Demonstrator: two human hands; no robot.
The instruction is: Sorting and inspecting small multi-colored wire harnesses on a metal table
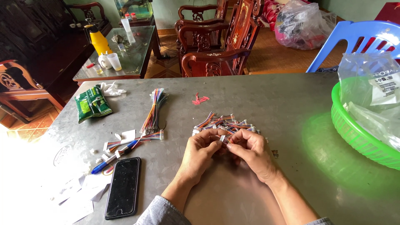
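Note:
My left hand (201, 150) and my right hand (250, 151) meet at the middle of the grey metal table (271, 100), fingertips pinched together on a small white connector with short coloured wires (224, 139). Just beyond my fingers lies a pile of similar short wire harnesses (223, 122). A long bundle of multicoloured wires (153, 111) lies to the left, with another wired connector (146, 136) at its near end.
A black phone (123, 187), a blue pen (109, 160) and paper scraps lie at the left front. A green packet (91, 104) sits at far left. A green basket (354, 133) with plastic bags stands at right. Wooden chairs (216, 41) and a blue plastic chair (354, 37) stand behind the table.

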